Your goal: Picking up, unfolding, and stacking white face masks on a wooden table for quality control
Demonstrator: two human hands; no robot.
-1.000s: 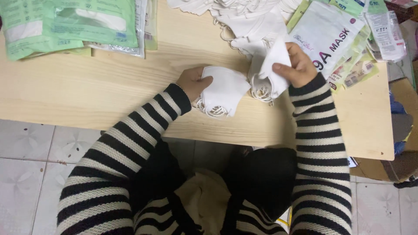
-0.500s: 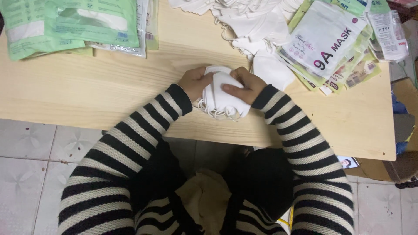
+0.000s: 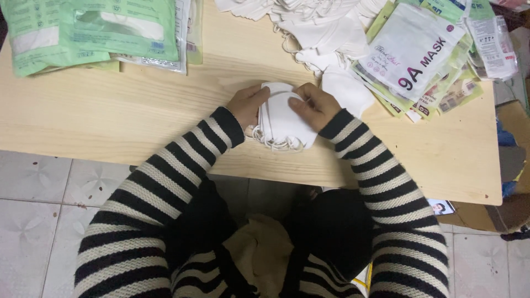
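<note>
While the head camera looks straight down, both hands close on a stack of white face masks [image 3: 284,118] at the centre of the wooden table [image 3: 110,127]. The left hand [image 3: 247,105] clasps its nine o'clock edge; the right hand [image 3: 314,105] pinches the top at two o'clock. Light, soft and floppy, by the look of it, with ear loops dangling at six o'clock, so it is best gripped by both edges. Loose masks [image 3: 309,27] lie at twelve, green packets [image 3: 94,27] at ten.
</note>
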